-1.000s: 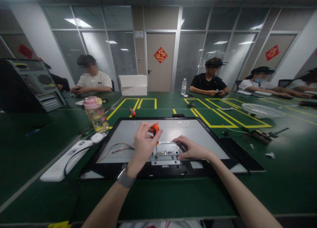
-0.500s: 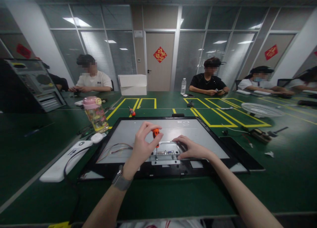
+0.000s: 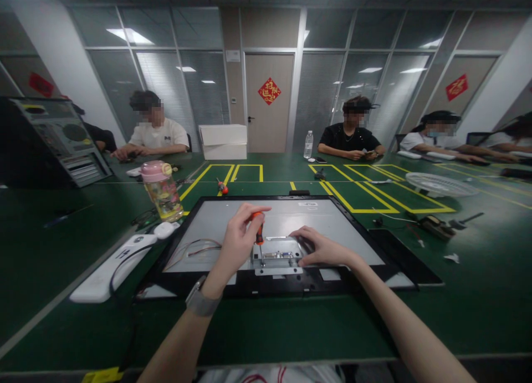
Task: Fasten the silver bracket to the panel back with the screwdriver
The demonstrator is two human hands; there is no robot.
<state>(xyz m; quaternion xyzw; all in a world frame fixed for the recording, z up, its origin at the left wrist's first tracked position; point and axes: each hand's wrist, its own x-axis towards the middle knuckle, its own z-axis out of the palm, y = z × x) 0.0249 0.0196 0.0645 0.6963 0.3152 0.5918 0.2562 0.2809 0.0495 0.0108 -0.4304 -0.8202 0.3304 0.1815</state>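
Observation:
A flat black-framed display panel (image 3: pixel 349 241) lies with its silver back upward on the green table. Near its front edge is a metal bracket (image 3: pixel 277 271) with a row of connector ports (image 3: pixel 279 255). My left hand (image 3: pixel 241 233) grips an orange and black screwdriver (image 3: pixel 259 234), its shaft pointing down at the bracket's left part. The screwdriver leans slightly, its handle between thumb and fingers. My right hand (image 3: pixel 322 247) rests at the bracket's right side, thumb in front and fingers behind, holding it. Thin wires (image 3: pixel 195 247) lie on the panel left of my left hand.
To the left are a white power strip (image 3: pixel 112 269), a pink-lidded bottle (image 3: pixel 161 189) and an open computer case (image 3: pixel 62 139). A second screwdriver (image 3: pixel 223 188) lies beyond the panel. A black slab (image 3: pixel 403 255) touches its right side. Other people sit across the table.
My left hand has turned about the screwdriver handle, which now tilts a little more and sits slightly further left. My right hand stays at the bracket.

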